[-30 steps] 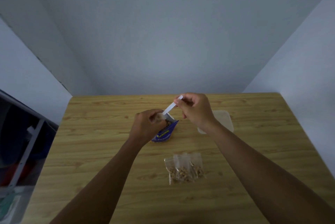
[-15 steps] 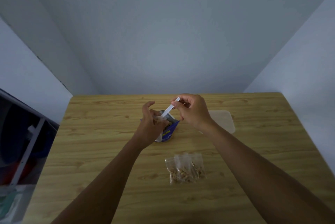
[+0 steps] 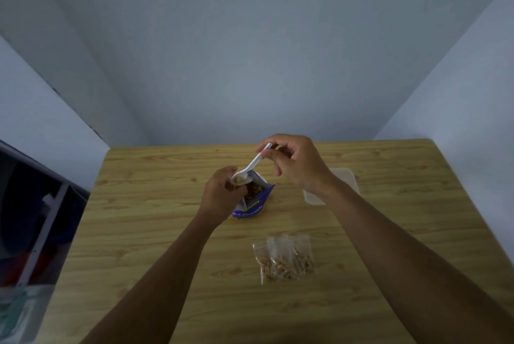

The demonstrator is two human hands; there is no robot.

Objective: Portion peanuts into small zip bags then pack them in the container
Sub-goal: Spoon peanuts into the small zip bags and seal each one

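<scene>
The right hand (image 3: pixel 297 165) pinches the handle end of a white spoon (image 3: pixel 254 163), whose bowl holds peanuts and meets the left hand (image 3: pixel 222 196). The left hand's fingers are curled round a small zip bag (image 3: pixel 243 202), mostly hidden, just left of the open purple peanut bag (image 3: pixel 253 207) at the frame's centre. Three filled bags (image 3: pixel 285 260) lie overlapping lower down on the surface (image 3: pixel 155 218). The clear container (image 3: pixel 343 179) sits centre right, behind the right wrist.

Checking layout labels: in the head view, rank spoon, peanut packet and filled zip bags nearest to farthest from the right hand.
1. Spoon, pinched by the right hand.
2. Peanut packet, to its left, mid-table.
3. Filled zip bags, towards the person.
</scene>
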